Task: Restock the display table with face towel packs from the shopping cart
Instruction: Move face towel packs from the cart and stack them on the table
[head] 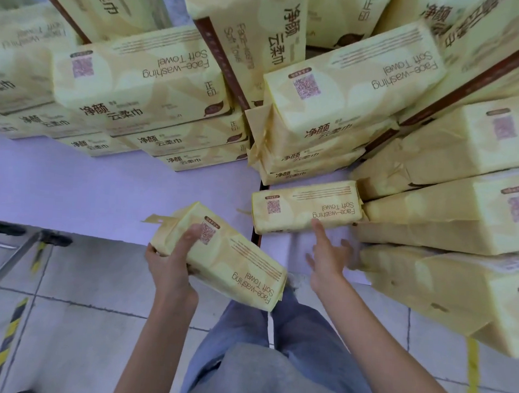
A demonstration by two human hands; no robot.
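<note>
My left hand [172, 264] grips a yellow face towel pack [236, 261] at its left end, holding it tilted just off the front edge of the lilac display table [100, 189]. A second yellow pack [306, 209] lies flat on the table near the front edge. My right hand [329, 258] is open, fingers spread, with the index fingertip touching that pack's lower edge. Stacks of the same packs [143, 86] fill the back of the table. The shopping cart is out of view.
Tall piles of packs [452, 208] crowd the right side and overhang the table edge. Grey metal bars [8, 260] stand at the lower left over tiled floor with yellow-black tape [9, 336]. My jeans-clad legs [273, 349] are below.
</note>
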